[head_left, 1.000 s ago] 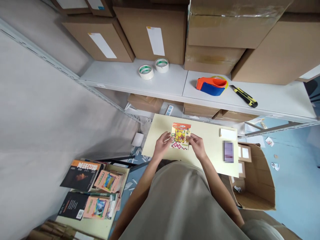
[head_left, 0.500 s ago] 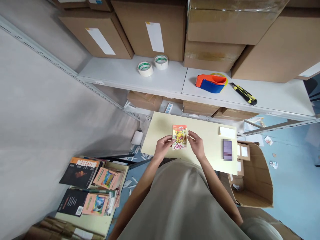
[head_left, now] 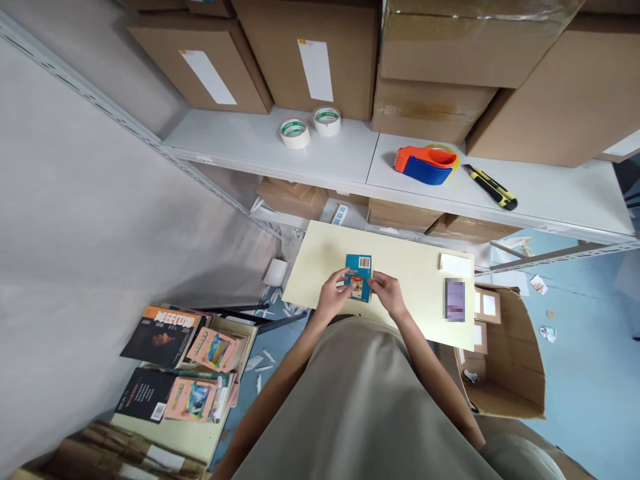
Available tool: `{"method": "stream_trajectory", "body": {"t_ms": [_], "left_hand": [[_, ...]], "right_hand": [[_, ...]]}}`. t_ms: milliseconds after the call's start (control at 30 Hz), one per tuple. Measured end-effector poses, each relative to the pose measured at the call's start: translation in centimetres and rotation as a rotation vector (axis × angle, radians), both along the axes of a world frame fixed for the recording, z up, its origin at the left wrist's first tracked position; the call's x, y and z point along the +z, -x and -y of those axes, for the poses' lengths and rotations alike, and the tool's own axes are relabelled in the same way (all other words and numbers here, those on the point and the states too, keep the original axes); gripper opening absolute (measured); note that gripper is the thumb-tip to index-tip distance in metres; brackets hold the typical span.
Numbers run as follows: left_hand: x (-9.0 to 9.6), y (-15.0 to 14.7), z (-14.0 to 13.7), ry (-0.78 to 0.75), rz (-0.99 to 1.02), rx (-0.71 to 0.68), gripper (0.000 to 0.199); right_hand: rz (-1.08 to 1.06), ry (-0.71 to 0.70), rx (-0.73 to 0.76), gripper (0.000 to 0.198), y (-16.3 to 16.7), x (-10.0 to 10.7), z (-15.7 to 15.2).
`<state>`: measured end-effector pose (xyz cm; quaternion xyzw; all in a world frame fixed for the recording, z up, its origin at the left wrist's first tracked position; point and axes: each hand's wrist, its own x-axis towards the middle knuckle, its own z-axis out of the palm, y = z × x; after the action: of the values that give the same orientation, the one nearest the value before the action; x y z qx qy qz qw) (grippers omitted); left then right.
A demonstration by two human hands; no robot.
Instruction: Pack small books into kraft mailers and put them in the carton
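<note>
I count one shelf (head_left: 340, 143), the biggest thing in my feed, then one table (head_left: 410, 293) and one open carton (head_left: 520, 373) beside its right end. One side table (head_left: 197, 437) stands low on the left. Two boxes (head_left: 165, 63) stand at the shelf's left end, each with one white label. On the side table I make out two black books (head_left: 160, 340) and two pink books (head_left: 193, 403) uppermost.

Of two hands, my left hand (head_left: 333, 297) grips the left side of one booklet (head_left: 354, 263), thumb across its face; my right hand (head_left: 391, 295) pinches the right edge. The booklet is at the middle of the table's near side; from this angle I can't tell whether it touches the top.

Smaller still: one dispenser (head_left: 425, 170), one cutter (head_left: 493, 189), one white slab (head_left: 455, 265) and two tape rolls (head_left: 295, 141).

Half a second ago the booklet showed me its orange and yellow cover, with my right hand off its edge; now its blue side with a barcode faces up and both hands have it. The dispenser, cutter and tape rolls haven't moved on the shelf.
</note>
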<state>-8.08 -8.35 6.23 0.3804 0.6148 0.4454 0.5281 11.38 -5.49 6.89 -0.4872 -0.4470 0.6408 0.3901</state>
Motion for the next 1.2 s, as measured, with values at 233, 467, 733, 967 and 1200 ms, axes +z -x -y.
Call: {"method": "stream_trajectory", "body": {"t_ms": [233, 467, 733, 967, 1200], "left_hand": [[-0.3, 2.9, -0.3, 0.051, 0.079, 0.025, 0.069], [1.1, 3.3, -0.1, -0.002, -0.006, 0.005, 0.053], [3.1, 3.1, -0.1, -0.335, -0.071, -0.017, 0.013], [3.6, 3.2, 0.1, -0.292, 0.006, -0.007, 0.016], [4.2, 4.0, 0.0, -0.171, 0.030, -0.014, 0.033]], "right_hand": [[-0.128, 0.104, 0.062, 0.057, -1.0, 0.6, 0.1], [-0.051, -0.032, 0.026, 0.045, -0.8, -0.1, -0.3], [-0.002, -0.305, -0.058, 0.020, -0.5, 0.2, -0.7], [0.027, -0.337, -0.048, 0.018, -0.4, 0.8, -1.0], [0.058, -0.221, -0.138, 0.036, -0.2, 0.8, -0.7]]}}
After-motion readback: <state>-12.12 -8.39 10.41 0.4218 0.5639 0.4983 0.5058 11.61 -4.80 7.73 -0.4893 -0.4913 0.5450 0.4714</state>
